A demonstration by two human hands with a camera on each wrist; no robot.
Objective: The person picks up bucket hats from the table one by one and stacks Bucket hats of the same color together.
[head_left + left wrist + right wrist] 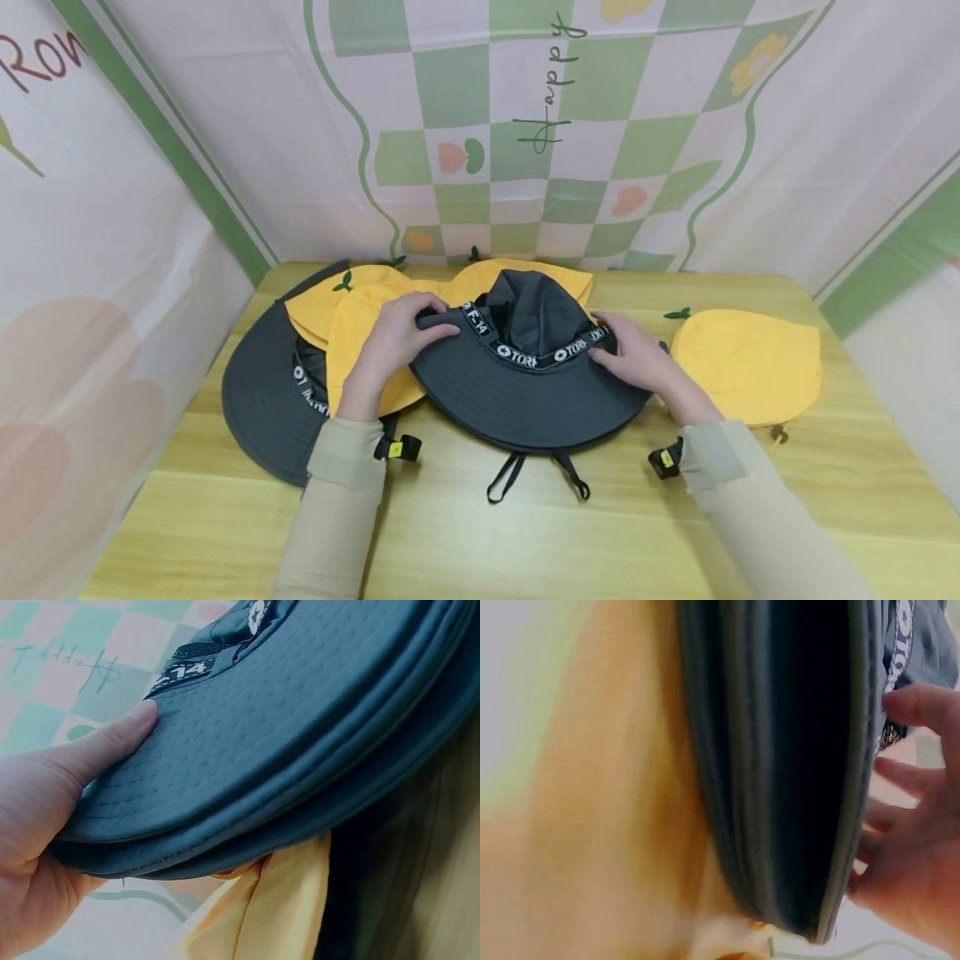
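In the head view, a dark wide-brimmed hat (528,400) with a white-lettered band sits mid-table, black cords hanging toward the front. Its brim lies over other dark brims (300,836), stacked beneath it in the left wrist view. My left hand (397,333) grips these brims at the left, thumb on top and fingers underneath. On the right side, my right hand (633,354) holds the top hat near its band. A gap shows between the top brim (847,825) and the lower ones in the right wrist view.
Yellow hats (360,325) with green sprouts lie left and behind the stack, partly over another dark hat (258,400). A separate yellow hat (746,362) lies at right. A printed cloth (525,200) hangs behind the wooden table (465,550).
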